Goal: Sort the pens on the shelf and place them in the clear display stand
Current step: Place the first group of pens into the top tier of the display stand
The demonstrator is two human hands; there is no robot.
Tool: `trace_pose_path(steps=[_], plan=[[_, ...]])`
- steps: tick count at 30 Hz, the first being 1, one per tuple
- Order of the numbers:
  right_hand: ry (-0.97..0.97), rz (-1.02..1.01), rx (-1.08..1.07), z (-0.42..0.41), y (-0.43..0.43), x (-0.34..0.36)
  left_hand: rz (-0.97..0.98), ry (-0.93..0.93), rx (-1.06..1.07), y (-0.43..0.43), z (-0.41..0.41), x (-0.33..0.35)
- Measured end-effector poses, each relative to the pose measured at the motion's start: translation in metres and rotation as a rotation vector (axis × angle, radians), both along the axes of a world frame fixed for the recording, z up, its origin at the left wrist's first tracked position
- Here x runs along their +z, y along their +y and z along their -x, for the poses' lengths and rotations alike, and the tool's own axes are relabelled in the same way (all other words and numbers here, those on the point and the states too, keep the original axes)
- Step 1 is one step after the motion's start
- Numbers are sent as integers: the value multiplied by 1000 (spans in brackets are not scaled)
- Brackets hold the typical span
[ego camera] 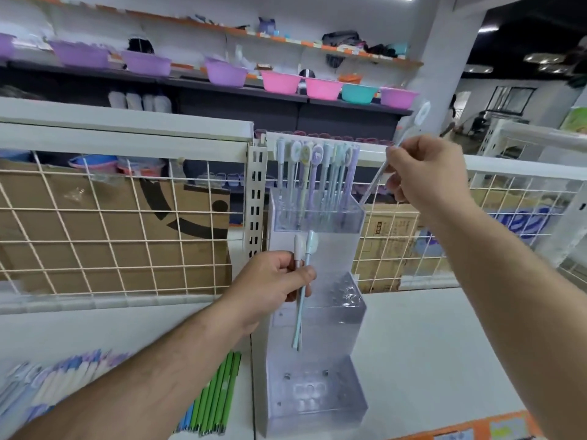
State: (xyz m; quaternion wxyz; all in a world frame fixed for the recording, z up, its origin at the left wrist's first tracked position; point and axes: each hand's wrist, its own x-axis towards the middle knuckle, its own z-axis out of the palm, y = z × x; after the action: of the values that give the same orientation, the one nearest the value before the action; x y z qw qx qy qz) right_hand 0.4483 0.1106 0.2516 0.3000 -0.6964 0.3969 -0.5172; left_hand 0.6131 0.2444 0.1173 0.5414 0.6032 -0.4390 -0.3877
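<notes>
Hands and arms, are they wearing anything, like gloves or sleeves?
No. The left hand and right hand are bare: no gloves, rings or watch showing. No sleeve comes into view either, right up to the picture's edge.

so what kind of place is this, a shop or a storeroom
Most likely a shop selling stationery and housewares: rows of coloured plastic basins, a clear display stand holding pens, and wire-grid shelf backs.

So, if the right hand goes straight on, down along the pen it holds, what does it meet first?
Probably the right rim of the top tier of the clear plastic display stand; depth is unclear.
</notes>
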Motion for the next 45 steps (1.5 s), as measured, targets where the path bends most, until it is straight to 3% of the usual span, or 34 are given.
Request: trace_pose_path(steps=[6,14,22,29,33,35,40,45], plan=[[120,27,-96,-20,-21,-3,8,-11,-5,2,-2,-3],[451,50,-79,-32,-24,-19,11,-54,8,3,0,-3],[452,53,-98,-31,-26,-24,29,-37,4,4,1,-2],[650,89,-150,-30,-18,-28,27,-37,2,5,2,0],[534,93,-178,-22,3,-34,15,-18,16,6,2,0],[434,-17,-46,-17,25,-43,16,10,18,5,1,1],[506,-318,294,-16,71,-77,18,68,23,4,-1,4],[287,-381,258,-23,75,-96,-7,171,12,5,-4,5]])
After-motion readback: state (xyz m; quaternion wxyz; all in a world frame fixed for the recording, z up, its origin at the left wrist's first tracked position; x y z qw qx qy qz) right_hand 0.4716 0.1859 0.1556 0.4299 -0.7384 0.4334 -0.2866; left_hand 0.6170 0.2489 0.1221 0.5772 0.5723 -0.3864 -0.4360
